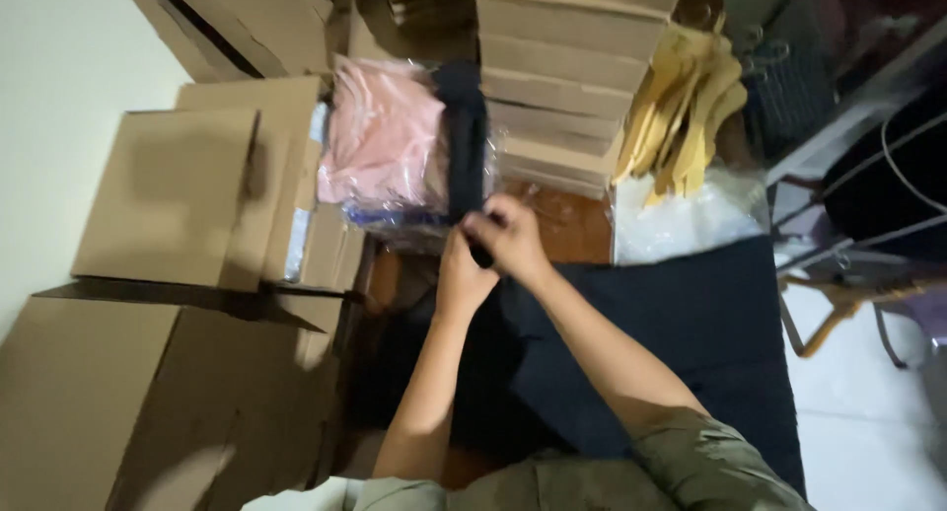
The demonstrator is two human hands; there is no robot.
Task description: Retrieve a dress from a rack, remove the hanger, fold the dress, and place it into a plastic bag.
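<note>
My left hand (462,274) and my right hand (508,237) meet at the far edge of a dark cloth-covered surface (691,324). Both close on the lower end of a black folded garment (464,141). The garment lies stretched away from me over a stack of pink clothes in clear plastic bags (380,141). My right hand covers the garment's near end, and the left pinches it from below.
Cardboard boxes (168,195) crowd the left side, one with open flaps. A stack of flat cartons (562,77) stands behind. Wooden hangers (686,107) lie over a white plastic bag (691,220). A metal rack and a chair frame (848,294) are at right.
</note>
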